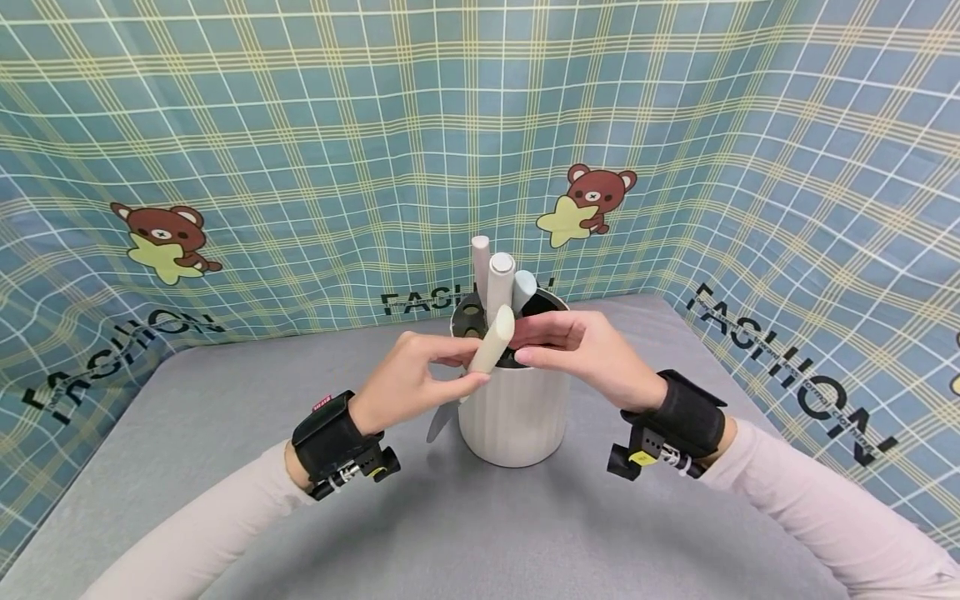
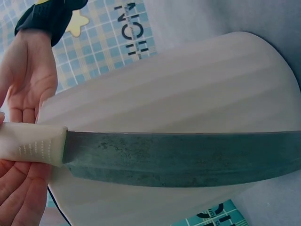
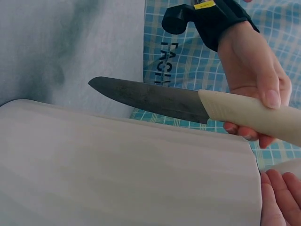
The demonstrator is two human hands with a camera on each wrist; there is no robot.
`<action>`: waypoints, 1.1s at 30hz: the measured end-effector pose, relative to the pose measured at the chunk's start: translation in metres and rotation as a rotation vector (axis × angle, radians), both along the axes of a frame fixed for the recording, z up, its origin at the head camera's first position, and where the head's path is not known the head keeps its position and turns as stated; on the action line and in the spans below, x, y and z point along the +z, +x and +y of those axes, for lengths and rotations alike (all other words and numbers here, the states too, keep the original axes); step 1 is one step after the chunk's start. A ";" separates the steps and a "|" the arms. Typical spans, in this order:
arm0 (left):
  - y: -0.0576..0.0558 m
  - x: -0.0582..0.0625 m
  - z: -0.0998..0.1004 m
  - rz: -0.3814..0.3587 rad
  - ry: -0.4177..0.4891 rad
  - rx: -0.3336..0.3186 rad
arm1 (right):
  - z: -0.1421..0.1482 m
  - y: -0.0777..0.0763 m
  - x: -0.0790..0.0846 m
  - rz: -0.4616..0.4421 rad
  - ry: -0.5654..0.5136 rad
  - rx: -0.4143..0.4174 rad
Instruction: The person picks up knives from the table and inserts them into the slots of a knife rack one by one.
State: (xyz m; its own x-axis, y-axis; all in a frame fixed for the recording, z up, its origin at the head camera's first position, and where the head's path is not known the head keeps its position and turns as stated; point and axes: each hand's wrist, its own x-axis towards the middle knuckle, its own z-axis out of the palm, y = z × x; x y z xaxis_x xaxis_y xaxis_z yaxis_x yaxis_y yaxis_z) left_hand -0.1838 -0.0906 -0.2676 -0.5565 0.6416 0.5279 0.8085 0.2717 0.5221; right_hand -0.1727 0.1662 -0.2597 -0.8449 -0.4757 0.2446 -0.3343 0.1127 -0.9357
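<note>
My left hand (image 1: 420, 375) pinches the cream handle of a kitchen knife (image 1: 491, 342). The knife's dark blade (image 2: 188, 157) points down along the outside left of a white ribbed knife holder (image 1: 513, 417). Thumb and fingers lie on opposite sides of the handle in the right wrist view. My right hand (image 1: 573, 354) is at the holder's right rim, fingers extended over the opening; its fingertips (image 3: 277, 183) show right beside the rim. Several other handles stand up from the holder, among them a thick white one (image 1: 500, 283), a pinkish one (image 1: 480, 258) and a pale blue one (image 1: 524, 287).
The holder stands on a grey cloth-covered table (image 1: 300, 400). Behind and around it hangs a blue-green checked curtain (image 1: 337, 167) with bear prints. Inside the holder is a dark insert with round holes (image 1: 472, 310). Both wrists wear black camera straps (image 1: 682, 417).
</note>
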 end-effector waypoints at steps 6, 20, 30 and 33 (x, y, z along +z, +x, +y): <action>0.002 0.005 0.004 0.000 -0.016 -0.018 | -0.006 0.004 0.003 0.015 -0.015 0.031; 0.010 0.012 0.009 0.054 -0.077 0.031 | -0.016 0.006 0.002 0.078 -0.056 0.079; 0.013 0.012 0.012 -0.014 -0.087 0.075 | -0.019 0.006 -0.004 0.104 -0.103 0.042; 0.014 0.011 0.012 -0.068 -0.070 0.080 | -0.020 0.006 -0.007 0.085 -0.131 0.045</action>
